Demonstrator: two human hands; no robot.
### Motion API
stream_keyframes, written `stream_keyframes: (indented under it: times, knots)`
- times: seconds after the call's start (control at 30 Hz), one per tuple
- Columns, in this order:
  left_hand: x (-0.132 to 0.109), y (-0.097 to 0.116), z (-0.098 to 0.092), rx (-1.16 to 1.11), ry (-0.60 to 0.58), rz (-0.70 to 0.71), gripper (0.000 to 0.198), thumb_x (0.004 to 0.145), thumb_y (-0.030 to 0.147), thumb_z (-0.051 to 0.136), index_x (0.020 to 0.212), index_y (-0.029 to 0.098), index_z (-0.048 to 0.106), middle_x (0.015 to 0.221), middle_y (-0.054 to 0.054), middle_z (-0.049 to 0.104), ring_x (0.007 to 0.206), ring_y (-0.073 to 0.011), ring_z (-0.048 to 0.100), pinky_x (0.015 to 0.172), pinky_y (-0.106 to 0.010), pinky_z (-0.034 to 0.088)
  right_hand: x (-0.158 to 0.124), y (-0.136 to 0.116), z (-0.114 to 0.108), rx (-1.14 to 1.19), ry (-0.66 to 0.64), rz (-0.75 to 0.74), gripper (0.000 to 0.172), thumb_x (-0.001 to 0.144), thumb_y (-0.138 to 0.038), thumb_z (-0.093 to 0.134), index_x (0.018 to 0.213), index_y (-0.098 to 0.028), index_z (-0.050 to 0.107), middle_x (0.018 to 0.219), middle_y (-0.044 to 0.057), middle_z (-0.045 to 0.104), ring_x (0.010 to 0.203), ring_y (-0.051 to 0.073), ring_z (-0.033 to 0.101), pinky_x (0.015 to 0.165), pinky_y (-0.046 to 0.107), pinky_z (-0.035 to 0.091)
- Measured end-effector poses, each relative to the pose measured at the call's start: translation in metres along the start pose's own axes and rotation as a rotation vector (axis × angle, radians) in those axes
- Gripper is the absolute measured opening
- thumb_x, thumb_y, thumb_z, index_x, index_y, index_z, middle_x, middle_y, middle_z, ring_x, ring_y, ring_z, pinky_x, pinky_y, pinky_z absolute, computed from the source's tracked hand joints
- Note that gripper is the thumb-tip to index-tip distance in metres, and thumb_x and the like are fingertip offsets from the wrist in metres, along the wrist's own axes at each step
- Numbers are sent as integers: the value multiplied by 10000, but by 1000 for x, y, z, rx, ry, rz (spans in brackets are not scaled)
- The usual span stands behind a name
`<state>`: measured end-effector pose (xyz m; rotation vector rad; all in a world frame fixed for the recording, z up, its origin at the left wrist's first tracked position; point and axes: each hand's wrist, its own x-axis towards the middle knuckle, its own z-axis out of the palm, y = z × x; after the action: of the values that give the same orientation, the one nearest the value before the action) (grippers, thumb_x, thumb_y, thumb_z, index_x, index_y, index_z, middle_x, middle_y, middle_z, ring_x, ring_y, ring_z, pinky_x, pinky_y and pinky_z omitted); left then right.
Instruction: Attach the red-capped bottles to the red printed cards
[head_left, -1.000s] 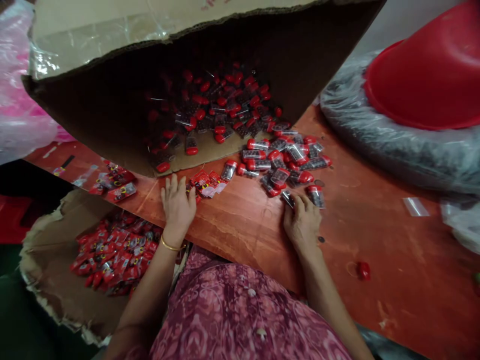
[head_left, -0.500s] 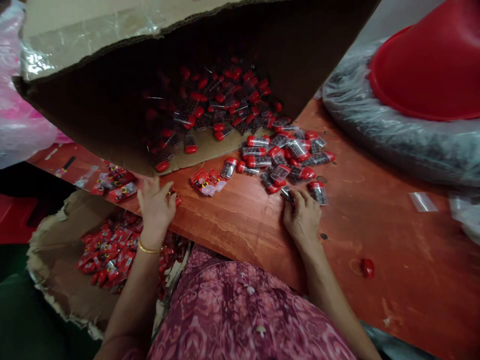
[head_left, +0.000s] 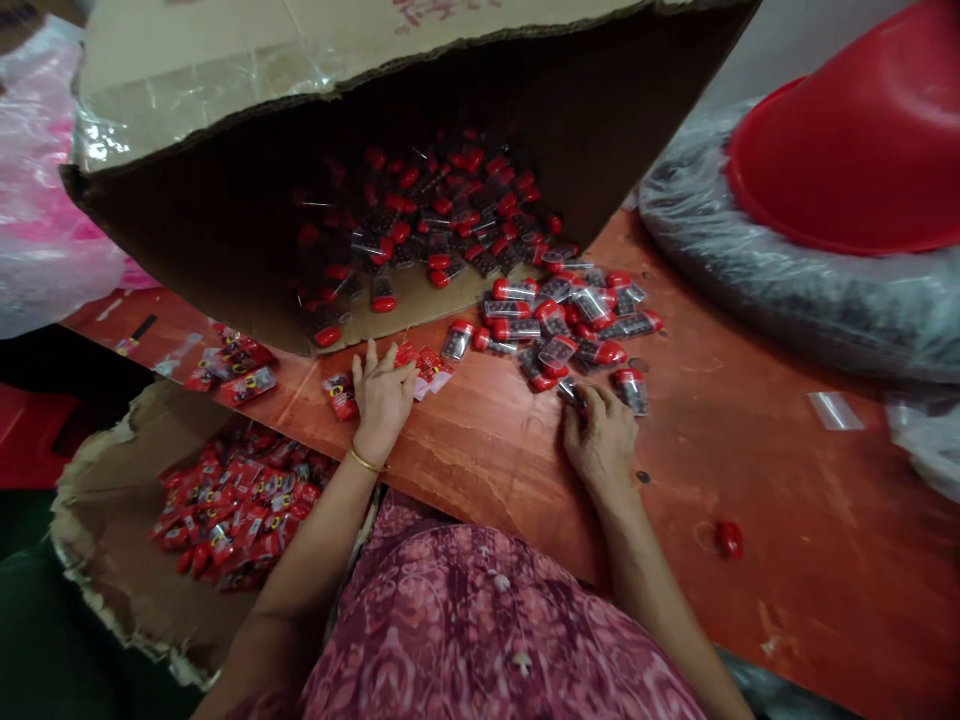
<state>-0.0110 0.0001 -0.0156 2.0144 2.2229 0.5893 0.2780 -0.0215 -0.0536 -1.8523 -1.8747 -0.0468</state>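
My left hand (head_left: 382, 395) is over the table with its fingers stretched out and apart, at the edge of a small stack of red printed cards (head_left: 433, 368). A packet with a red card (head_left: 341, 396) lies just left of that hand. My right hand (head_left: 602, 432) has its fingers curled around the end of a small clear container with dark contents (head_left: 570, 391), which rests on the table. Close to it is a pile of clear, red-capped containers (head_left: 555, 318). One more red-capped container (head_left: 457, 340) lies by the cards.
A large tilted carton (head_left: 210, 110) holds many more red-capped containers. Below the table's left edge, a torn-edged box (head_left: 112, 540) holds red packets (head_left: 240, 510). Finished-looking packets (head_left: 240, 370) lie on the left. A red cap (head_left: 729, 540), a plastic-wrapped round bundle (head_left: 697, 260) and a red tub (head_left: 832, 150) are at right.
My left hand has moved right, from the packet to the red cards, leaving the packet on the table. My right hand stays at the same container.
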Motion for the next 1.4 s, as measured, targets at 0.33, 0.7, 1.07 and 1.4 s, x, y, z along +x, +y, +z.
stream_keyframes:
  times: [0.33,0.7,1.07,1.4]
  knots:
    - [-15,48,-15,-315,171,54,250,845,338,526,966,244,724,1269,-90,600,1292,-306,425,1061,-584,257,-1,-70,-25,788,-77,80,311,854,-416,479,1045,-202,600,1010,102,656,948,235,588,868,405,439]
    - [-40,74,-5,-1134,-260,-356,462,740,485,639,1068,160,656,1095,-121,681,997,-224,628,854,-332,486,4,-104,-9,1173,-149,334,367,810,-469,515,555,-210,467,515,-45,406,502,103,361,488,237,312]
    - [-38,103,-4,-1594,-443,-767,420,375,443,853,591,136,664,587,-1,659,574,-97,580,577,-207,471,-6,-90,-6,1005,-186,125,285,892,-338,415,659,-197,502,588,-29,483,542,107,443,528,228,354]
    - [-33,109,-6,-1603,-378,-830,383,355,361,871,567,138,642,581,18,658,534,-70,566,547,-184,428,16,-45,-24,249,-105,57,338,912,-400,397,926,-150,624,935,124,644,864,236,539,777,365,396]
